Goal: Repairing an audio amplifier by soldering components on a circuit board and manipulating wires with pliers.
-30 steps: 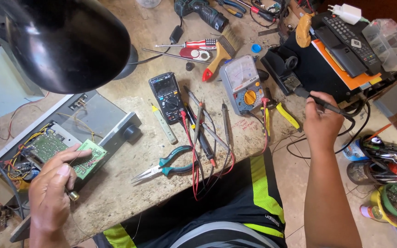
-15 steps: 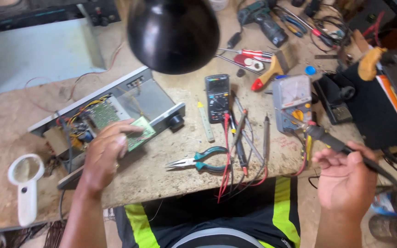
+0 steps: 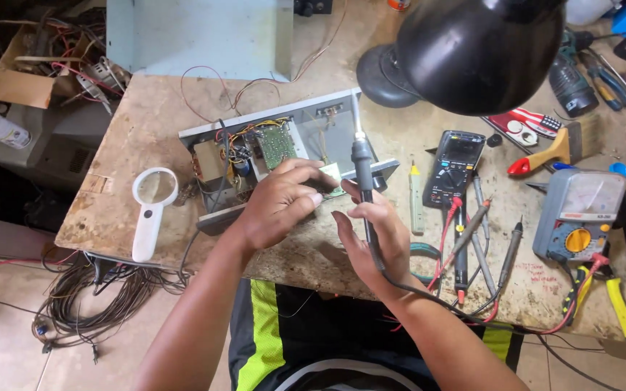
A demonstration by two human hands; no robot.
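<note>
A soldering iron is gripped in the right hand, fingers wrapped round its dark handle, tip pointing far, up toward the back wall of an opened metal chassis; its cord is seen running down past the wrist to the near edge of the tabletop. The left hand is laid on the near rim of the chassis, fingers closed on a small green circuit board, of which only a corner shows betw. fingertips. Both hands are close together, nearly touching, approx. mid-scene. Inside the chassis a transformer is seen at left, w/ a second green board and coloured wires beside it. A white-framed magnifying glass lies left of the chassis, near the tabletop's left edge. A black lamp shade hangs over the far right, partly hiding what's behind. Right of the hands: a black digital multimeter, then red and black test probes lying across the surface, and further right a grey analogue meter w/ a yellow dial. A paintbrush w/ red handle lies far of that meter. Teal-handled pliers are partly hidden behind the right hand. A coil of dark cable is on the floor at near left.
</note>
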